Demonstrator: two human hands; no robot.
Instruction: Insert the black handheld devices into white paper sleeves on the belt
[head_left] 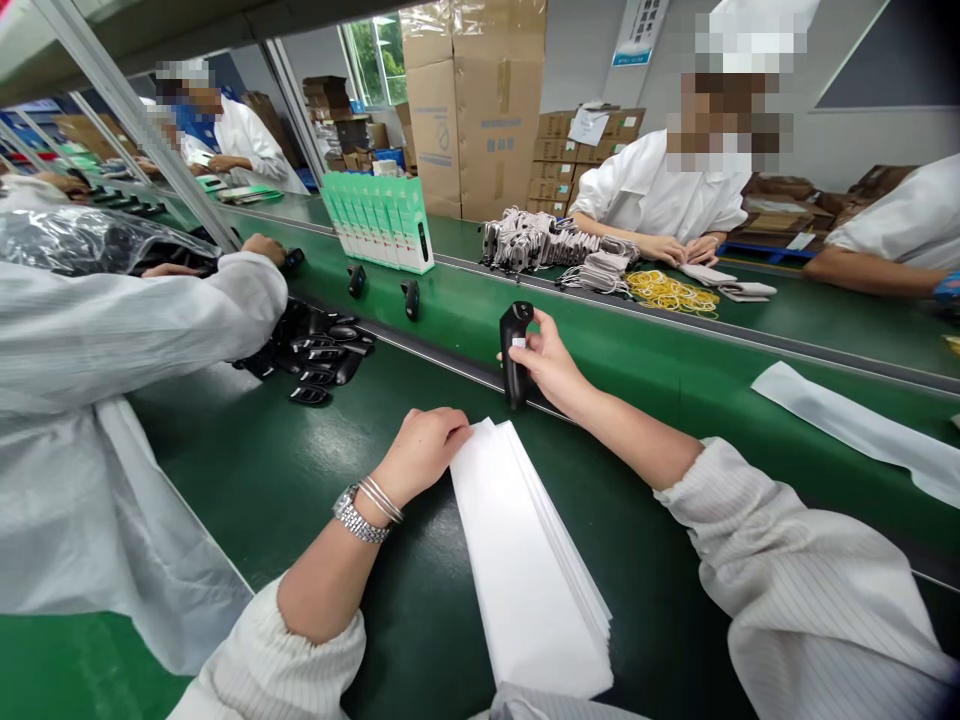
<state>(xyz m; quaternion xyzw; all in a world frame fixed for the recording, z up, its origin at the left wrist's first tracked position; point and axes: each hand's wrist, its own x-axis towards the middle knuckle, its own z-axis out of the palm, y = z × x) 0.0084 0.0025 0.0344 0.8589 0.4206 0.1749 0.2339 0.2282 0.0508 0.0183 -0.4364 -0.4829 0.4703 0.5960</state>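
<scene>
My right hand (pixel 547 362) grips a black handheld device (pixel 514 355) standing upright on the metal rail of the green belt. A small white label shows by my thumb. My left hand (pixel 424 455), with a silver watch and bracelets, rests curled on the near end of a stack of long white sheets (pixel 525 550). The stack lies on the dark green work surface (pixel 420 620), between my arms. Both of my white striped sleeves show at the bottom of the view.
At left, a co-worker's white sleeve (pixel 135 320) reaches over a pile of black devices (pixel 311 352). Two more devices (pixel 382 290) stand on the belt beside green-and-white boxes (pixel 375 222). Across the belt are grey bundles (pixel 547 245), yellow rubber bands (pixel 671 293) and another co-worker (pixel 660 190).
</scene>
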